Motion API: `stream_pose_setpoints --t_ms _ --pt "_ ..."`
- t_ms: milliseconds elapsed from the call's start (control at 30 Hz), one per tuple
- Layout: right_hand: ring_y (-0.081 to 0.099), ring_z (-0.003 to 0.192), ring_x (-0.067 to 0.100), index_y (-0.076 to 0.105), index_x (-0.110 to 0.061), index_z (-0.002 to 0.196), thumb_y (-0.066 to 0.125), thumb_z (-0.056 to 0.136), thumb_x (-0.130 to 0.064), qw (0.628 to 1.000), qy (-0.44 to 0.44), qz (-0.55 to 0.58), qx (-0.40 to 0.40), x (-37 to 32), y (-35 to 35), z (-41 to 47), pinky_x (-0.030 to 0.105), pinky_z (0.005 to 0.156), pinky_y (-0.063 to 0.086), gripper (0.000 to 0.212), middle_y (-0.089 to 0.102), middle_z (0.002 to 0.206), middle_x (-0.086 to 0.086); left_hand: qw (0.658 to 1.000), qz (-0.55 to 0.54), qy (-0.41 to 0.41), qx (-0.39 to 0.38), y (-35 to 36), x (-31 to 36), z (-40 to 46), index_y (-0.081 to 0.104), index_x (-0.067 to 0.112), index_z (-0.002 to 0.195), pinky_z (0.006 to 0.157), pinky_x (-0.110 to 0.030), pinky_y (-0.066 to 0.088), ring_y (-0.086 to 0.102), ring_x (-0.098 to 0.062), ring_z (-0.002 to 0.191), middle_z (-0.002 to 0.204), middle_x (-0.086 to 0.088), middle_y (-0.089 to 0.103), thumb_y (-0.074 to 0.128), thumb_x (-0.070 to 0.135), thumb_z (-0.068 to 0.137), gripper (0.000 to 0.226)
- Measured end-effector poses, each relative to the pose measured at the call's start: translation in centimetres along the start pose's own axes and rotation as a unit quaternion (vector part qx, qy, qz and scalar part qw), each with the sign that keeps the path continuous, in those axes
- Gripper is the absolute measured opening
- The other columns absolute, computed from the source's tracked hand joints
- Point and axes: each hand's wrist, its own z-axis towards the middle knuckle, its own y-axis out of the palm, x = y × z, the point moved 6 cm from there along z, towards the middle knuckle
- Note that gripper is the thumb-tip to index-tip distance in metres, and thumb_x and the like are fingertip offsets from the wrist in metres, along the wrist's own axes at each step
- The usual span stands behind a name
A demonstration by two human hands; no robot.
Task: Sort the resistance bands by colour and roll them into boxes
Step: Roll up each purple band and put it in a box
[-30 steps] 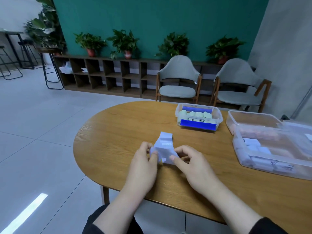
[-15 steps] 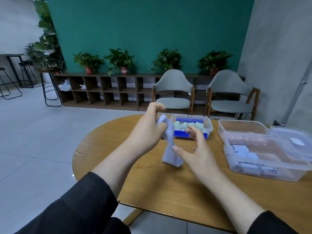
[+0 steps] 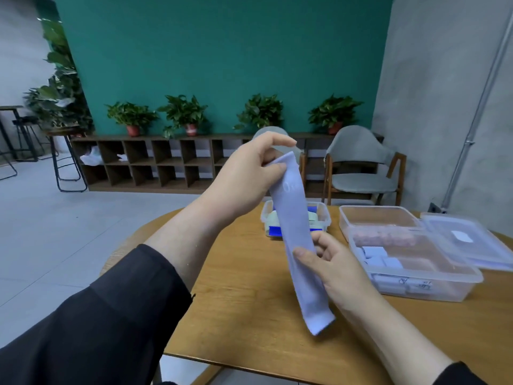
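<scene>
Head view: lilac resistance band (image 3: 295,234), judged light, limp and stretchy, was held above the table (image 3: 249,301), pinched at its top by the left hand (image 3: 247,179), mid-length by the right hand (image 3: 333,269)

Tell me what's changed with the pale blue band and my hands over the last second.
The left hand has lifted the top end of the pale blue band off the table, stretching it out long. The right hand now pinches it lower down. Both hands held it throughout. The boxes stayed put.
</scene>
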Motion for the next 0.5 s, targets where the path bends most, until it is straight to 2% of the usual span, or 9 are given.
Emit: stream_pose_setpoints --t_ms 67,200,267,300,333,400,467,500 --pt "0.072 0.081 0.018 0.064 -0.009 0.109 0.070 0.084 -0.023 0.999 0.019 0.043 -0.006 0.2 -0.4 -0.8 0.022 0.064 0.054 0.029 0.075 0.096 0.010 0.999 -0.021 0.003 0.025 0.2 -0.2 0.8 0.064 0.040 0.112 0.066 -0.041 0.054 0.057 -0.022 0.074 0.089 -0.001 0.069 0.057 0.014 0.093 0.033" --pt "0.071 0.074 0.020 0.068 -0.013 0.100 0.065 0.092 -0.009 0.998 0.039 0.047 0.016 0.6 -1.8 -1.4 0.025 0.061 0.054 0.009 0.075 0.091 0.013 0.999 -0.019 0.001 0.049 1.5 -1.2 3.2 0.063 0.042 0.101 0.059 -0.016 0.046 0.055 0.002 0.066 0.084 0.015 0.069 0.061 0.014 0.090 0.031" --pt "0.073 0.074 0.022 0.069 -0.019 0.100 0.068 0.093 -0.013 0.997 0.063 0.016 0.029 1.2 -2.5 -1.1 0.028 0.059 0.055 0.010 0.076 0.092 0.011 0.999 0.012 -0.018 0.042 3.2 -2.9 4.4 0.063 0.039 0.107 0.062 -0.013 0.045 0.057 0.007 0.072 0.097 0.015 0.070 0.064 0.016 0.092 0.027" --pt "0.073 0.076 0.022 0.068 -0.019 0.105 0.069 0.092 -0.015 0.996 0.082 -0.007 0.039 2.0 -2.9 -0.9 0.029 0.060 0.056 0.013 0.076 0.092 0.008 0.998 0.025 -0.043 0.033 4.2 -4.3 4.6 0.063 0.034 0.116 0.066 -0.016 0.048 0.059 0.006 0.081 0.107 0.012 0.069 0.065 0.018 0.094 0.027" --pt "0.073 0.078 0.019 0.066 -0.018 0.111 0.070 0.092 -0.015 0.992 0.106 -0.044 0.054 3.0 -3.2 -0.8 0.030 0.063 0.056 0.020 0.076 0.093 0.005 0.996 0.037 -0.079 0.023 5.3 -6.0 4.3 0.061 0.028 0.126 0.073 -0.022 0.051 0.062 0.000 0.093 0.118 0.008 0.067 0.065 0.021 0.096 0.031" --pt "0.069 0.096 0.014 0.058 -0.015 0.129 0.072 0.091 -0.021 0.966 0.149 -0.192 0.086 5.7 -4.5 -1.3 0.030 0.083 0.054 0.041 0.073 0.108 0.002 0.986 0.068 -0.153 -0.003 7.6 -9.8 2.1 0.056 0.020 0.138 0.085 -0.028 0.051 0.062 -0.016 0.111 0.131 -0.001 0.062 0.062 0.028 0.100 0.040" --pt "0.055 0.125 0.012 0.048 -0.017 0.144 0.068 0.092 -0.032 0.927 0.160 -0.330 0.081 8.0 -5.5 -2.5 0.031 0.107 0.042 0.058 0.060 0.136 0.000 0.974 0.107 -0.199 -0.028 9.8 -13.3 -1.9 0.057 0.019 0.138 0.091 -0.030 0.049 0.061 -0.022 0.116 0.130 -0.004 0.065 0.056 0.030 0.102 0.037" --pt "0.048 0.133 0.011 0.045 -0.021 0.147 0.064 0.094 -0.037 0.916 0.155 -0.363 0.075 8.9 -6.0 -3.1 0.031 0.112 0.037 0.058 0.053 0.144 -0.003 0.969 0.117 -0.213 -0.041 11.0 -14.8 -4.2 0.059 0.019 0.135 0.092 -0.030 0.047 0.062 -0.023 0.115 0.127 -0.003 0.067 0.054 0.030 0.103 0.035"
